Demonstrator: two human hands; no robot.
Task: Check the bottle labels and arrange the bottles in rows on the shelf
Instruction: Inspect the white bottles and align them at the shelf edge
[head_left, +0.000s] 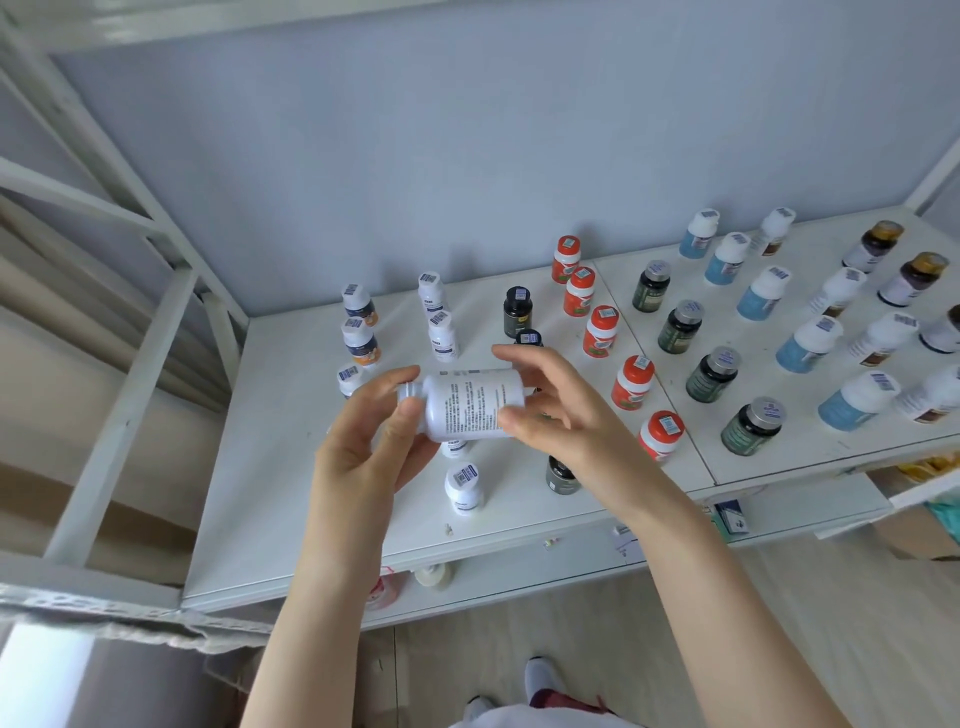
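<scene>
A white bottle (470, 402) lies sideways in the air above the white shelf (270, 467), its printed label turned up to the camera. My left hand (371, 441) pinches its cap end. My right hand (550, 410) grips its base end with curled fingers. On the shelf behind stand rows of bottles: white ones (442, 336), orange-capped ones (601, 332), dark green ones (712, 374) and blue-labelled ones (808, 344). One white bottle (464, 483) stands just below my hands.
A dark bottle (561, 475) stands near the shelf's front edge under my right wrist. Brown bottles (911, 278) fill the far right. A white frame post (124, 405) rises at the left. A lower shelf (519, 574) holds small items.
</scene>
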